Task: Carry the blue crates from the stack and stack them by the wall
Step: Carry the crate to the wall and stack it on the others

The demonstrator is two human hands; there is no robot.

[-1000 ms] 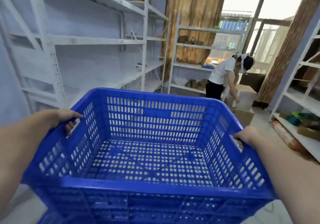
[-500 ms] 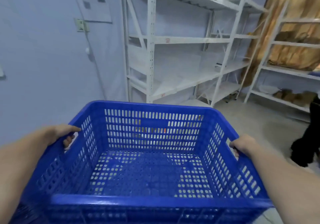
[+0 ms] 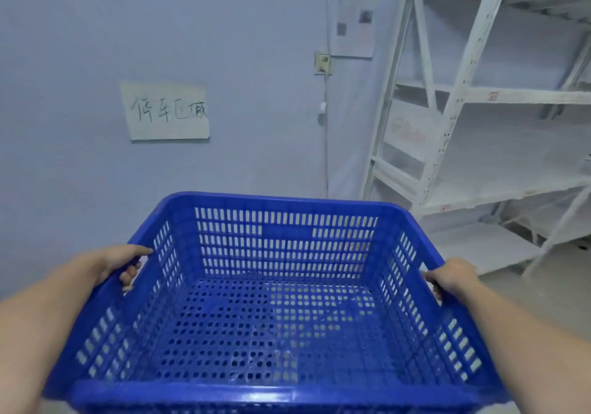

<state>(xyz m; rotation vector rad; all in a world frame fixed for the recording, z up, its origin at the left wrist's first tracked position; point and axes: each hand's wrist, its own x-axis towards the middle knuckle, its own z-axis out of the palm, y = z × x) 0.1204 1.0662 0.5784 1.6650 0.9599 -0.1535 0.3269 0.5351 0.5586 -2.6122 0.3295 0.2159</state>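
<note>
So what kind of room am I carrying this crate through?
Probably a storeroom or small warehouse: white metal shelving along the right, a bare painted wall with a handwritten paper sign, and the blue crate in both hands.

Blue perforated plastic crate [image 3: 281, 301]: near wall cut off by bottom edge at 6 o'clock. White metal shelving rack [image 3: 479, 125] cut by top and right edges, 2 o'clock. Left hand [image 3: 120, 261] fingertips partly hidden under rim; right hand [image 3: 449, 277] fingers hidden outside rim.
</note>
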